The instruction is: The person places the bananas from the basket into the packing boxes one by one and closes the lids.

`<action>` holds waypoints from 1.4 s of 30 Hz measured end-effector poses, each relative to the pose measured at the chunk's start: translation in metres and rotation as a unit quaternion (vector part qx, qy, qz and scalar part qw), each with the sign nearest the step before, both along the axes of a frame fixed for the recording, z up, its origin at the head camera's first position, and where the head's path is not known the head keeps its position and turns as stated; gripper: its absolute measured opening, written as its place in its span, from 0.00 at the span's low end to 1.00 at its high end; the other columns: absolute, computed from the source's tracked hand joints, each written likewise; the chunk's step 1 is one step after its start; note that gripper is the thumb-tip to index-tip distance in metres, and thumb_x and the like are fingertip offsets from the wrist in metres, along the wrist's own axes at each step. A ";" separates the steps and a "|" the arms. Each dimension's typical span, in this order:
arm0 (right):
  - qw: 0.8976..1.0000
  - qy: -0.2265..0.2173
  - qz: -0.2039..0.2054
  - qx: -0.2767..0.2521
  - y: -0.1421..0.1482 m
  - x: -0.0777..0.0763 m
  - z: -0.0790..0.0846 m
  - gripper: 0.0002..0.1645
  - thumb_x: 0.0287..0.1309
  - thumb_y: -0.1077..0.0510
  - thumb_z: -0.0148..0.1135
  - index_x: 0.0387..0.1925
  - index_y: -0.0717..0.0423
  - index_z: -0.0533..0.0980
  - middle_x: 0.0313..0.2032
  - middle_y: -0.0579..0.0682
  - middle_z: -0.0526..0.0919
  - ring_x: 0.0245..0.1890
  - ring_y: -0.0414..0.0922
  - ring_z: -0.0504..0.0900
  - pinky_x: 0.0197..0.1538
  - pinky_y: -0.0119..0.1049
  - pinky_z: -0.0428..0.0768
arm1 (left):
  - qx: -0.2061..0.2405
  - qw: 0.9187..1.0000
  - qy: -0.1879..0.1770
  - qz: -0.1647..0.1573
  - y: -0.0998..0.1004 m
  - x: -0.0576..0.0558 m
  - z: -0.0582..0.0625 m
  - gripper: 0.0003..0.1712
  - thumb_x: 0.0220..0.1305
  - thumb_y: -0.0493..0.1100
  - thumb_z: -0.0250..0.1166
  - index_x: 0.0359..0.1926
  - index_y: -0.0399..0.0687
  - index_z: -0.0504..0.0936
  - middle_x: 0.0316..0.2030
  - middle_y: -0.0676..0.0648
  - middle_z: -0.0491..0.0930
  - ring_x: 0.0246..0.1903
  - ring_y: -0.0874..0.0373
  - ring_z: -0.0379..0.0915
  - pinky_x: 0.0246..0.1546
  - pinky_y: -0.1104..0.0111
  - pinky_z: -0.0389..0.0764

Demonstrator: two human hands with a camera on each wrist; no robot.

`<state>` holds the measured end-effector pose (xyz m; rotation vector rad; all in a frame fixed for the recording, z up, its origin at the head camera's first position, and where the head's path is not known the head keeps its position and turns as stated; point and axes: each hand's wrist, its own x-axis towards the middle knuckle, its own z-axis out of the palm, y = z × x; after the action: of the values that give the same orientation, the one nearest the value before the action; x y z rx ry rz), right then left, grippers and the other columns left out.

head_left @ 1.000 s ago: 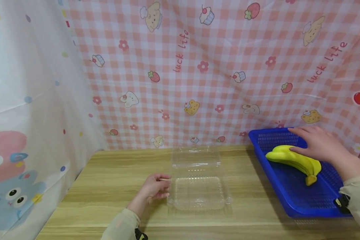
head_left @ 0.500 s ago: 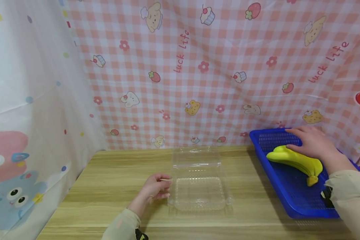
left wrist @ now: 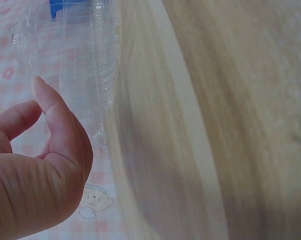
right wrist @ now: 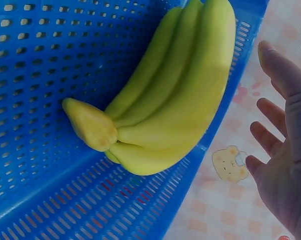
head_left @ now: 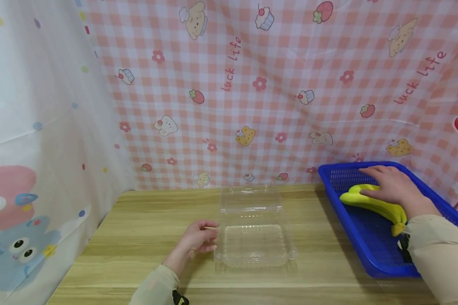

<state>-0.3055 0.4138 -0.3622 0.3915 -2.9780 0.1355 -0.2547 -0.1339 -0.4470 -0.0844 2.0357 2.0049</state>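
Note:
A clear plastic clamshell box (head_left: 253, 243) lies on the wooden table with its lid laid back. My left hand (head_left: 198, 239) is at the box's left side, thumb and finger pinching its rim; the left wrist view shows the hand (left wrist: 50, 150) with a fingertip against the clear plastic (left wrist: 75, 60). A bunch of yellow bananas (head_left: 378, 207) lies in the blue basket (head_left: 351, 241) on the right. My right hand (head_left: 393, 186) hovers over the bunch, fingers spread. In the right wrist view, a gap separates this hand (right wrist: 285, 135) from the bananas (right wrist: 175, 100).
A pink checked cloth (head_left: 213, 106) hangs behind the table (head_left: 145, 220). On the left hangs a white cloth (head_left: 72, 140) with cartoon prints. The basket's raised sides surround the bananas.
My right hand and forearm have shifted left over the basket, and the sleeve now covers more of its front right part. The left hand, box and bananas stay put.

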 end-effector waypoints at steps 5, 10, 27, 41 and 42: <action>1.000 -0.019 -0.007 -0.008 -0.002 0.000 -0.006 0.47 0.57 0.38 0.67 0.66 0.64 0.67 0.61 0.74 0.67 0.59 0.75 0.62 0.59 0.75 0.61 | 0.001 1.000 0.001 0.001 0.000 0.000 0.000 0.19 0.65 0.31 0.63 0.55 0.28 0.73 0.34 0.45 0.74 0.29 0.58 0.73 0.26 0.71 0.85; 1.000 -0.022 -0.008 -0.013 -0.001 0.001 -0.014 0.48 0.55 0.37 0.68 0.66 0.65 0.67 0.61 0.75 0.66 0.58 0.75 0.62 0.57 0.76 0.63 | 0.001 1.000 0.001 0.002 0.001 0.001 0.001 0.19 0.65 0.31 0.63 0.55 0.28 0.74 0.34 0.45 0.73 0.29 0.57 0.73 0.26 0.71 0.86; 0.996 -0.071 -0.020 -0.042 0.004 0.004 -0.029 0.47 0.51 0.42 0.72 0.65 0.63 0.66 0.57 0.76 0.66 0.53 0.77 0.64 0.47 0.76 0.70 | 0.000 1.000 0.004 -0.004 0.001 0.001 0.001 0.20 0.66 0.32 0.63 0.56 0.28 0.73 0.33 0.46 0.74 0.29 0.58 0.73 0.25 0.72 0.85; 0.997 -0.060 -0.020 -0.045 0.000 0.007 -0.029 0.40 0.48 0.51 0.74 0.62 0.59 0.70 0.52 0.73 0.70 0.48 0.72 0.70 0.42 0.70 0.75 | -0.001 1.000 0.001 0.004 0.000 0.000 -0.003 0.19 0.66 0.32 0.63 0.56 0.29 0.73 0.34 0.46 0.74 0.29 0.57 0.73 0.26 0.71 0.85; 0.997 -0.058 -0.019 -0.044 0.000 0.007 -0.030 0.40 0.48 0.51 0.74 0.62 0.59 0.70 0.52 0.72 0.71 0.48 0.71 0.70 0.41 0.69 0.75 | -0.001 1.000 0.001 0.004 0.000 0.000 -0.003 0.19 0.66 0.32 0.63 0.56 0.29 0.73 0.34 0.46 0.73 0.29 0.57 0.73 0.26 0.71 0.85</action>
<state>-0.2987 0.4137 -0.3918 0.3285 -3.0774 0.2948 -0.2547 -0.1338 -0.4501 -0.0908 2.0412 2.0086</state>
